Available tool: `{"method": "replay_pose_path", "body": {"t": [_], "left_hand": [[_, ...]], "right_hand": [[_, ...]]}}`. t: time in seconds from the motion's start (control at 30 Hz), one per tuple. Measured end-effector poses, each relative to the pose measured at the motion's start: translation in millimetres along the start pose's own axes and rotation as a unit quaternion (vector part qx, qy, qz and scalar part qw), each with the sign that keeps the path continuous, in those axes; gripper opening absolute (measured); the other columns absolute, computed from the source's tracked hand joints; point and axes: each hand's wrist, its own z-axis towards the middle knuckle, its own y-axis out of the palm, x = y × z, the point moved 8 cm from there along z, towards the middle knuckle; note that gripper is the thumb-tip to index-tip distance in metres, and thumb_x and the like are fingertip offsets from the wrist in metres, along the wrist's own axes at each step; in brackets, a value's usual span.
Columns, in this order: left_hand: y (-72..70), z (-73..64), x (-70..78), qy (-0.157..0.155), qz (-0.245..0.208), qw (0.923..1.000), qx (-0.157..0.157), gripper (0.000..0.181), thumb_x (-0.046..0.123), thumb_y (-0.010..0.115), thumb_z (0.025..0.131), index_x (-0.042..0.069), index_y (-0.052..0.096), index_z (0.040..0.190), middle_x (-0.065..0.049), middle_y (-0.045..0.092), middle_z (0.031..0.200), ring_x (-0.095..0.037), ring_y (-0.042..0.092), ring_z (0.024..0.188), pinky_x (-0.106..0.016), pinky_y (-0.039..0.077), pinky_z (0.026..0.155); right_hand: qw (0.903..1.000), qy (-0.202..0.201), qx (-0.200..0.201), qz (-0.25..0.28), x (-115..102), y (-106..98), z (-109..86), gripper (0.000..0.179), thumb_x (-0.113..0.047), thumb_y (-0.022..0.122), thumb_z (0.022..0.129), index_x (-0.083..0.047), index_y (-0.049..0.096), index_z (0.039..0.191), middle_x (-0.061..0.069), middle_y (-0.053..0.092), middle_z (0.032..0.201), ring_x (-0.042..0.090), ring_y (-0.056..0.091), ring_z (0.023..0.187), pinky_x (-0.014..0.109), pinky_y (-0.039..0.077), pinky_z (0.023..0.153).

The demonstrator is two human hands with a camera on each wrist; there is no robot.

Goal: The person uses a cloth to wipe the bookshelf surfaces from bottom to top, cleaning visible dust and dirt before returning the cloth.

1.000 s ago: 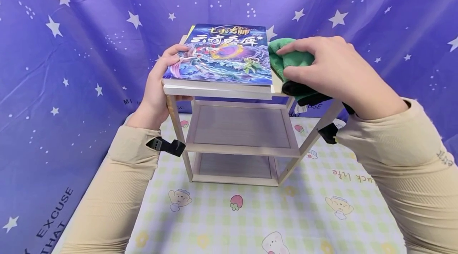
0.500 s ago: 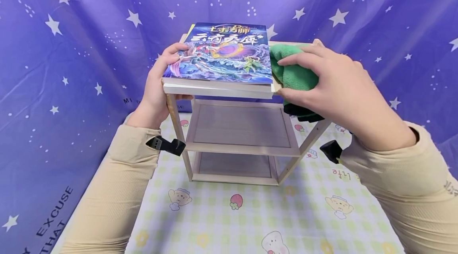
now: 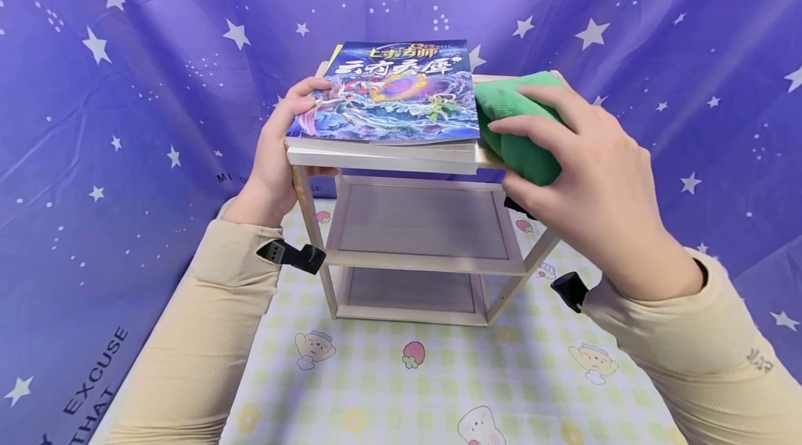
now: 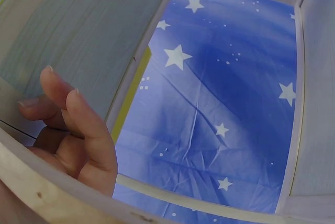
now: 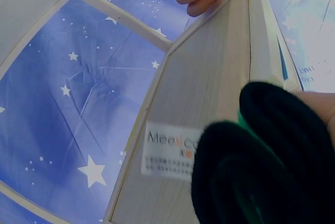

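A blue illustrated book (image 3: 388, 100) lies on the top board of a small wooden shelf rack (image 3: 426, 264). My left hand (image 3: 269, 145) grips the top board's left end, some fingers over the book's edge and others curled underneath; the left wrist view shows those fingers (image 4: 94, 124) below the board. At the board's right end my right hand (image 3: 608, 166) holds a folded green cloth (image 3: 523, 111), thumb at its near side, fingers over its top. In the right wrist view the cloth's black side (image 5: 235, 161) faces the camera, a white label (image 5: 170, 148) beside it.
Two lower shelf boards sit below the top one. The rack stands on a checked tablecloth (image 3: 376, 389) with cartoon prints. A purple star-patterned curtain (image 3: 188, 27) hangs behind and on both sides. Black straps (image 3: 294, 257) show at both wrists.
My right hand has come down and toward me along the board's right end with the green cloth, which now shows more of its green side. My left hand and the book stay put.
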Motion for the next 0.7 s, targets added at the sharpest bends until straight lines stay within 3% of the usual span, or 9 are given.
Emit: {"method": "replay_pose_path", "body": {"t": [0.17, 0.4, 0.7], "left_hand": [[0.3, -0.1, -1.8, 0.005, 0.001, 1.0, 0.0, 0.034, 0.039, 0.038, 0.096, 0.036, 0.053, 0.126, -0.01, 0.042, 0.145, -0.023, 0.063, 0.086, -0.03, 0.05, 0.055], [0.8, -0.4, -2.3, 0.004, 0.003, 1.0, 0.002, 0.034, 0.039, 0.038, 0.096, 0.037, 0.054, 0.126, -0.008, 0.039, 0.148, -0.027, 0.06, 0.093, -0.031, 0.049, 0.056], [0.2, -0.1, -2.1, 0.005, 0.004, 1.0, 0.002, 0.033, 0.038, 0.038, 0.096, 0.036, 0.053, 0.126, -0.008, 0.04, 0.146, -0.025, 0.061, 0.089, -0.03, 0.049, 0.056]], "right_hand": [[0.997, -0.037, 0.068, -0.002, -2, -2, -13.0, 0.038, -0.009, 0.072, 0.075, -0.023, 0.074, 0.111, -0.002, 0.059, 0.14, 0.039, 0.058, 0.109, 0.06, 0.045, 0.063], [0.9859, -0.052, 0.157, 0.026, 1, -11, -25.6, 0.03, -0.017, 0.063, 0.079, -0.018, 0.077, 0.107, 0.002, 0.062, 0.136, 0.041, 0.059, 0.108, 0.054, 0.045, 0.082], [0.9484, -0.006, 0.295, 0.115, 20, -29, -41.4, 0.027, -0.024, 0.066, 0.075, -0.011, 0.079, 0.095, 0.003, 0.068, 0.127, 0.031, 0.061, 0.119, 0.039, 0.043, 0.103]]}}
